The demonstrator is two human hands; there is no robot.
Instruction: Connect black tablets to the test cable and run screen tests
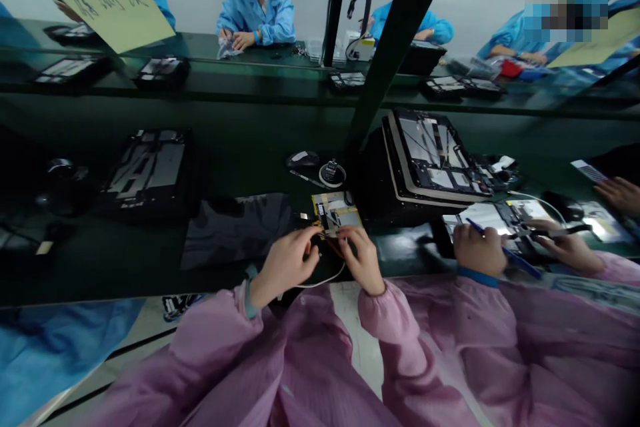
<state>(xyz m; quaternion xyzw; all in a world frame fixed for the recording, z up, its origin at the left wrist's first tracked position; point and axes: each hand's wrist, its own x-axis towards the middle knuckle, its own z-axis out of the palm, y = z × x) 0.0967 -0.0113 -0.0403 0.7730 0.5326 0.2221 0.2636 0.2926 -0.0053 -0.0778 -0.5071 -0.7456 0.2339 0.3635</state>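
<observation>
My left hand [285, 263] and my right hand [363, 257] meet at the near edge of a small yellowish circuit board [336, 211] on the dark green bench [150, 260]. Both hands have fingers pinched together on thin wires at the board's lower edge. A white cable [325, 278] loops below, between my wrists. Both my sleeves are pink. What exactly each fingertip grips is too small to make out.
A co-worker in pink on my right holds a blue pen [505, 250] over an opened device [495, 217]. A stack of open device shells [435, 157] stands behind. A dark sheet [237, 227], a black tray [147, 170], a mouse [303, 159] and a slanted post [395, 47] surround the board.
</observation>
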